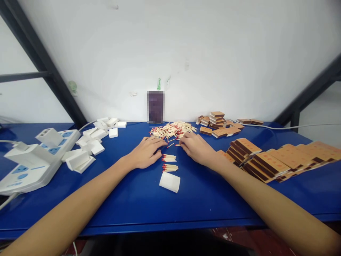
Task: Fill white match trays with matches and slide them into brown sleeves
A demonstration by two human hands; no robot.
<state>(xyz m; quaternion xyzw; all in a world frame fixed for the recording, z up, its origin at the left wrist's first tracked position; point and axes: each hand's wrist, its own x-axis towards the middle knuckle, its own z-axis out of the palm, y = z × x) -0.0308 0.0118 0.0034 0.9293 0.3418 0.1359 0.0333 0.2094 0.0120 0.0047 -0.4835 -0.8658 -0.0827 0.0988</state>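
A heap of red-tipped matches [176, 129] lies at the back middle of the blue table. Just in front of it my left hand [147, 153] rests with its fingers stretched to the right and its thumb apart, fingertips beside a loose match [171, 145]. My right hand [197, 147] comes in from the other side, its fingers closed at the end of another match [177, 145]. Between and below the hands are two small rows of matches, a nearer one [170, 168] and a farther one [169, 158], heads to the left. Closest to me lies a white matchbox tray [169, 182].
Several white trays [89, 142] lie scattered at left beside a white power strip [57, 160] with plugs. Brown matchbox sleeves [277, 158] spread in overlapping rows at right, with more boxes [217, 122] piled behind. A blurred dark rectangle [155, 106] stands against the wall.
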